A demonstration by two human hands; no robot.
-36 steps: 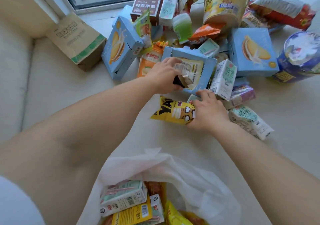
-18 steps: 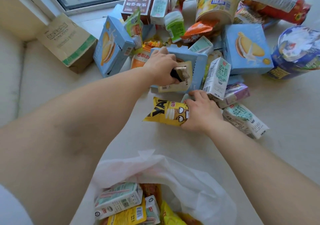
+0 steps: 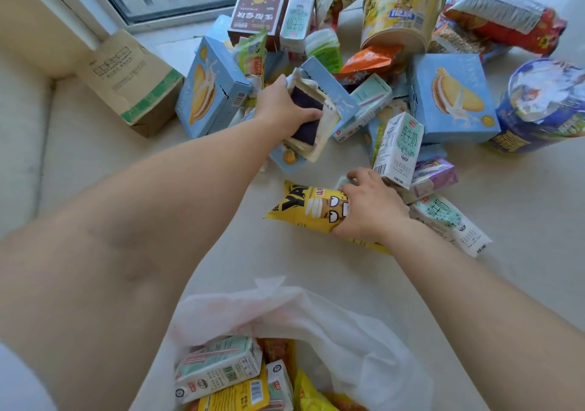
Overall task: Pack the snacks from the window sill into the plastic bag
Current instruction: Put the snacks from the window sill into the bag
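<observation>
Yellow packet (image 3: pixel 311 211) with cartoon eyes; white plastic bag (image 3: pixel 348 331); pale-blue boxes (image 3: pixel 449 97).

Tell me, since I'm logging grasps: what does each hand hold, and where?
Left hand: cream packet with a dark patch, gripped at its upper end. Right hand: yellow snack bag, gripped at its right end.

A brown cardboard box (image 3: pixel 131 81) with a green stripe sits in the sill's far left corner, just below the window frame (image 3: pixel 95 5).

We see snacks (image 3: pixel 364 88) piled loose on the window sill (image 3: pixel 522 221); white plastic bag (image 3: pixel 332 331) near us, mouth open, already holding cartons and packets.
</observation>
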